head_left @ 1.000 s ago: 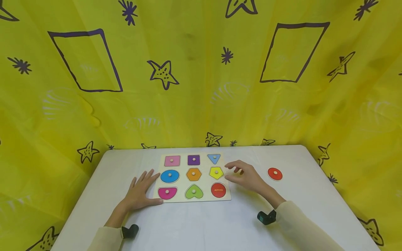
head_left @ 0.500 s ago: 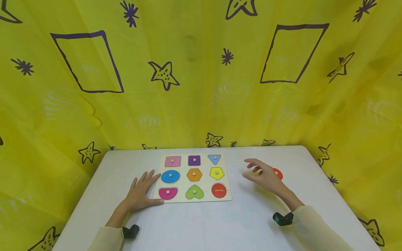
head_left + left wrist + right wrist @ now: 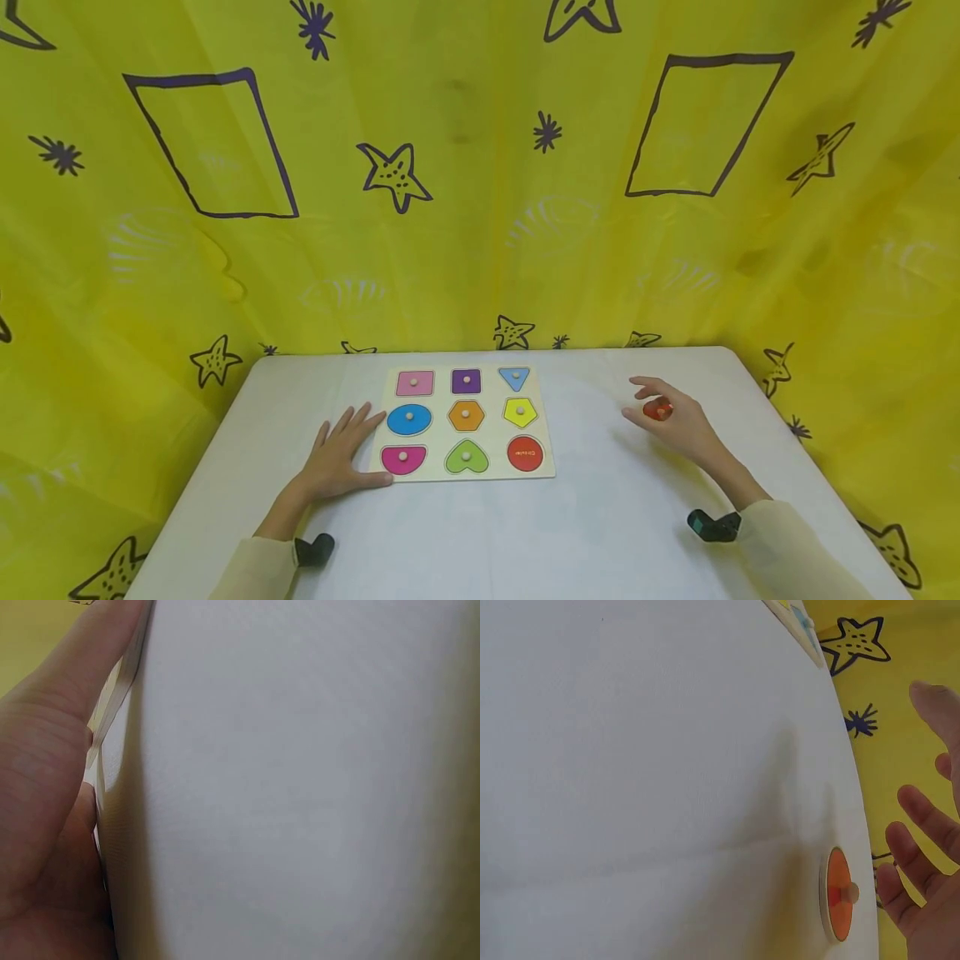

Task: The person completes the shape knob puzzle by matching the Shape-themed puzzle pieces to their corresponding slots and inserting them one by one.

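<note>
A pale shape-puzzle board [image 3: 487, 467] lies on the table with knobbed pieces in several colours. At its near right corner is a red round recess [image 3: 525, 453] with lettering and no knob. My left hand [image 3: 335, 458] rests at the board's left edge, fingers spread, thumb at the near corner. Above the table at the right, my right hand [image 3: 678, 421] hovers with fingers loosely bent, partly hiding the red round piece [image 3: 657, 409]. In the right wrist view that round piece [image 3: 839, 895] lies flat on the table, its wooden knob up, apart from the fingers [image 3: 905, 847].
A white cloth covers the table [image 3: 480, 542]. Behind it and at both sides hangs a yellow curtain [image 3: 465, 250] with drawn stars and frames. Dark wrist cameras sit at both cuffs, the right one [image 3: 714, 526] low above the table.
My right hand has moved rightward from beside the board's yellow pentagon to above the red round piece. The left hand stays at the board's edge.
</note>
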Available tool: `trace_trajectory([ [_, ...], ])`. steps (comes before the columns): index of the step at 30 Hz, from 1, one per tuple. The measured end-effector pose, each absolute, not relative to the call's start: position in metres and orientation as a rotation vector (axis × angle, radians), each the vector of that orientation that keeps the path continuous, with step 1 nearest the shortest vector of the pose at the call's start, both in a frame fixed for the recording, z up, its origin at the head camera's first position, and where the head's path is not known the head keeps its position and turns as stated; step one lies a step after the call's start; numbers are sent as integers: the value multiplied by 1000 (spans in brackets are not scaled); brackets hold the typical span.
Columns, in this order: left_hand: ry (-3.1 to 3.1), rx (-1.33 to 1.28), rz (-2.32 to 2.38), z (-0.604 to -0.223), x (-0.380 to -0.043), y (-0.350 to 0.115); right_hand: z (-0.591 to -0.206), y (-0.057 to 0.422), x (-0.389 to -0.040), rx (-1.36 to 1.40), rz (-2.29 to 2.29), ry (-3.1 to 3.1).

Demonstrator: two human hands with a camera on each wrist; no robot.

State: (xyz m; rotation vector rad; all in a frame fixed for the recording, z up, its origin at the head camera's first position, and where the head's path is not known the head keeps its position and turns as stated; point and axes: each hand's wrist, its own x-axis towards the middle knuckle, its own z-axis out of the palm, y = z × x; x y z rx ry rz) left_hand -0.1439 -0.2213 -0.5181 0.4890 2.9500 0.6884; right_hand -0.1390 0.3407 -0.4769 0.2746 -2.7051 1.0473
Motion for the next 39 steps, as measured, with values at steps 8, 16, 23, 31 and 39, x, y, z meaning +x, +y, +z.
trace_trajectory([
  [8, 2950, 491, 690, -516, -143, -221, -477, 358, -135, 202, 990, -2733],
  [16, 2948, 487, 698, -513, -143, -220, -482, 372, -134, 133, 1044, -2773],
  [23, 2952, 488, 691, -516, -144, -221, -489, 380, -135, 121, 1029, -2830],
  [31, 2945, 502, 711, -516, -144, -222, -500, 386, -137, 102, 972, -2866],
  [39, 2952, 498, 704, -516, -144, -222, -507, 387, -139, 65, 966, -2858],
])
